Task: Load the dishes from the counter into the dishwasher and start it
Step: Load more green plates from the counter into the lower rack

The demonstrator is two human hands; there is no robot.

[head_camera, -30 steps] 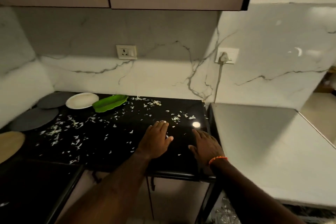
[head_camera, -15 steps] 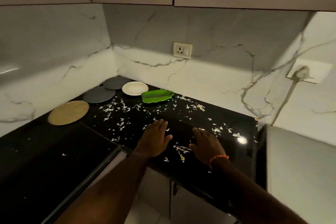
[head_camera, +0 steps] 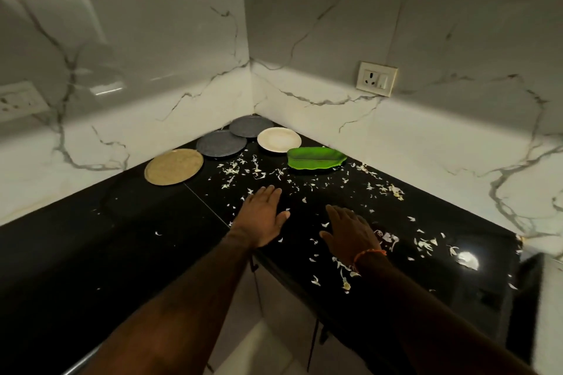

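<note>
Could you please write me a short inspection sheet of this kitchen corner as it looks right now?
Surface: black countertop, glossy, L-shaped, meeting in the corner.
Job's things: tan plate, two grey plates, white plate and green leaf-shaped dish, all lying flat near the corner; dishwasher not identifiable.
Clutter: pale scraps scattered over the countertop.
Hands: left hand and right hand open, palms down, holding nothing; orange band on the right wrist.
Cables: nothing seen.
Surroundings: marble-look wall, wall socket, cabinets above.
</note>
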